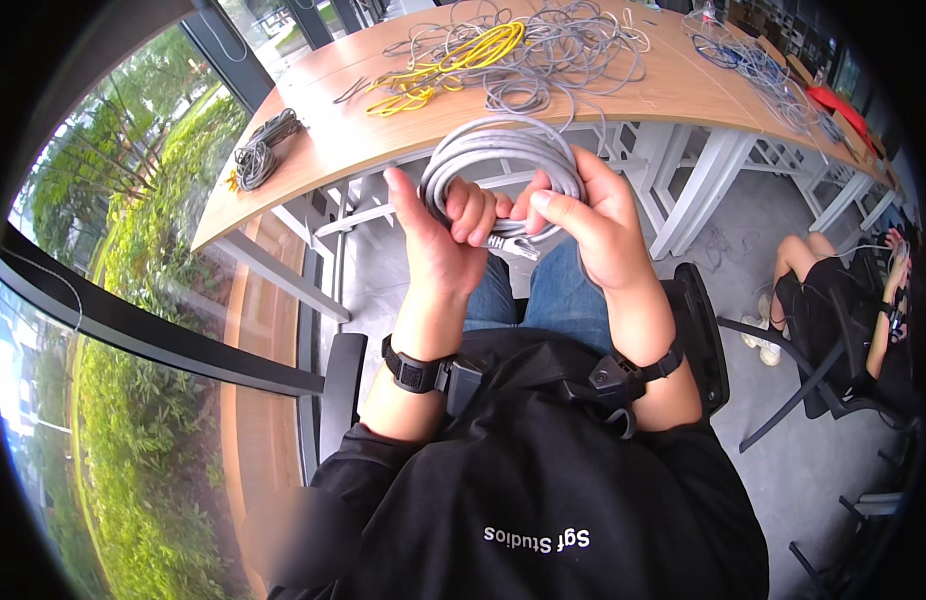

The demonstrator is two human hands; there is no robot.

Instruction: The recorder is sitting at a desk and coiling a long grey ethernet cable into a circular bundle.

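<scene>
Between my two hands, above my lap, is a coil of grey network cable [500, 142] wound in several loops. My left hand [448, 240] grips the coil's left side, fingers curled through the middle and thumb raised outside. On the right side, my right hand [602, 217] holds the loops between thumb and fingers. A cable end with a plug and a white tag bearing print [512, 246] hangs at the coil's bottom. One strand runs down from the coil along my right wrist.
A wooden table [343, 165] stands ahead. On it lie tangled grey cables [568, 52], a yellow cable [485, 49], a tied grey bundle [260, 150] at the left, and blue and grey cables [755, 71] farther right. Another person [830, 300] sits at the right. A window frame [155, 337] borders my left.
</scene>
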